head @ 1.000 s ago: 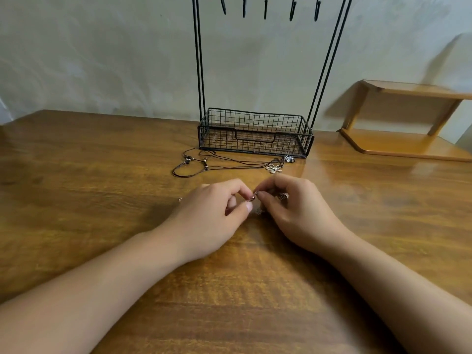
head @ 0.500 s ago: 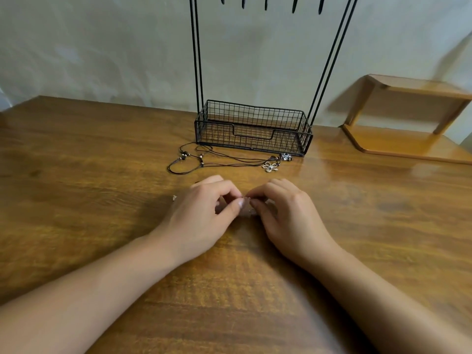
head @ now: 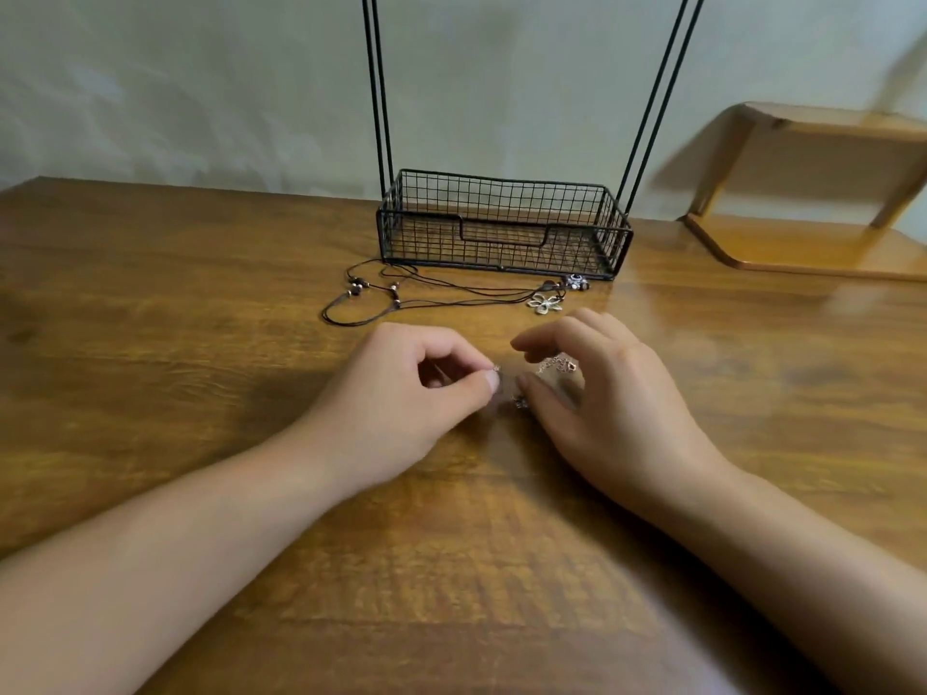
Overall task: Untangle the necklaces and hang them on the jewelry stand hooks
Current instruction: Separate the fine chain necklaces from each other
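Silver chain [head: 554, 366] lies bunched on the desk [head: 200, 293] between my two grips. My left hand [head: 401, 393] pinches one end of it narrow between thumb and forefinger; my right hand [head: 617, 388] hovers loosely curled over the rest, holding nothing that I can see. Beyond both grips, two dark cord necklaces [head: 401, 293], as far as I can count, lie tangled beside the stand [head: 501, 228]. Hooks are out of view; I judge nothing hung yet, so untangling has barely begun.
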